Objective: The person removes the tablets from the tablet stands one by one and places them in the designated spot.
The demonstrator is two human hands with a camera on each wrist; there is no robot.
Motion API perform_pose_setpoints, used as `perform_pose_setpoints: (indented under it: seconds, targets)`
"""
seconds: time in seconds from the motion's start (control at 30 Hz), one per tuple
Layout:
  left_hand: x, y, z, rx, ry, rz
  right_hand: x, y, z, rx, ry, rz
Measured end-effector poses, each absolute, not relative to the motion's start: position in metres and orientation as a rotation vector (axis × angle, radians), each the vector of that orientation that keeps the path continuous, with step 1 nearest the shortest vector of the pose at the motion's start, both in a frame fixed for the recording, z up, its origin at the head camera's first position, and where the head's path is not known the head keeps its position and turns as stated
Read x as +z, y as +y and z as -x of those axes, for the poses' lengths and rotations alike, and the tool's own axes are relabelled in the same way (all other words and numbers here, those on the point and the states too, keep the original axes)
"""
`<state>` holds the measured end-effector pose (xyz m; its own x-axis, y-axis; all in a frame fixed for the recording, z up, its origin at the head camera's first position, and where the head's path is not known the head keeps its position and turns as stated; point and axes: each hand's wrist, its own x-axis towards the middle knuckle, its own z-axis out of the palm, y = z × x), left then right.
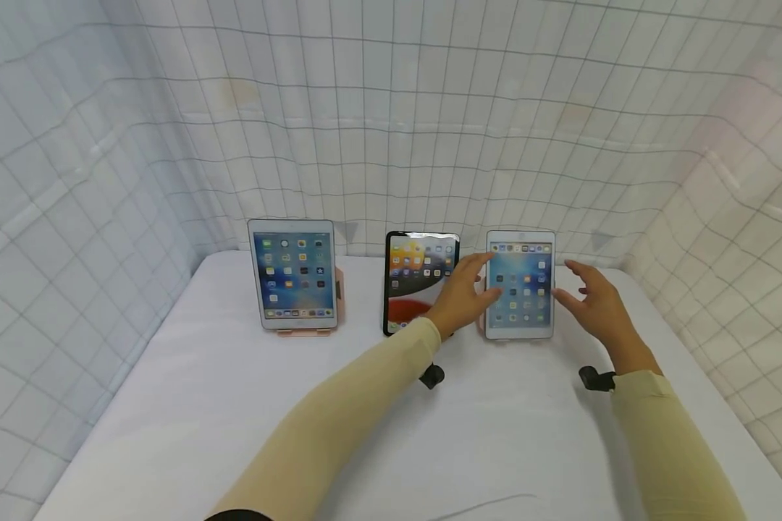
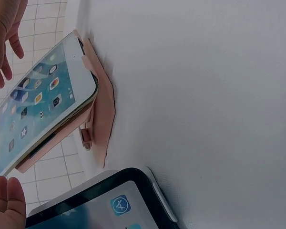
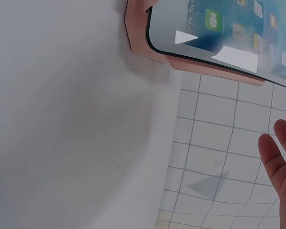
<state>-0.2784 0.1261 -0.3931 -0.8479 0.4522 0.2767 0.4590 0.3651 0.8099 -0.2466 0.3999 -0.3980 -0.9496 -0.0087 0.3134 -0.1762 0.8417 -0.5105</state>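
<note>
White tablet [image 1: 520,289]: leaning back on a pink stand [image 2: 104,112], right side of the bench [image 1: 495,420], display inverted. Left hand [image 1: 461,295]: grip spread at the tablet's left edge; contact cannot be determined. Right hand [image 1: 596,302]: grip spread, just beside the right edge. Black-rimmed tablet [image 1: 417,289]: partly behind the left hand. Second white tablet [image 1: 295,275]: far left.

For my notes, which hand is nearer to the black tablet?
Left. The left hand hides part of the black tablet; the right hand is right of the rightmost tablet.
</note>
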Motion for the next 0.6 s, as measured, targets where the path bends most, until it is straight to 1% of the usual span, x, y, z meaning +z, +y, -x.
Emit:
perform_pose_setpoints:
  seconds: [0.33, 0.6]
  targets:
    - [-0.391, 0.142, 0.295, -1.530, -2.649, 0.802, -0.405, 0.397, 0.271, 0.916, -2.679, -0.124]
    - [-0.387, 0.151, 0.303, -1.538, -2.679, 0.723, -0.402, 0.392, 0.280, 0.964, -2.711, -0.086]
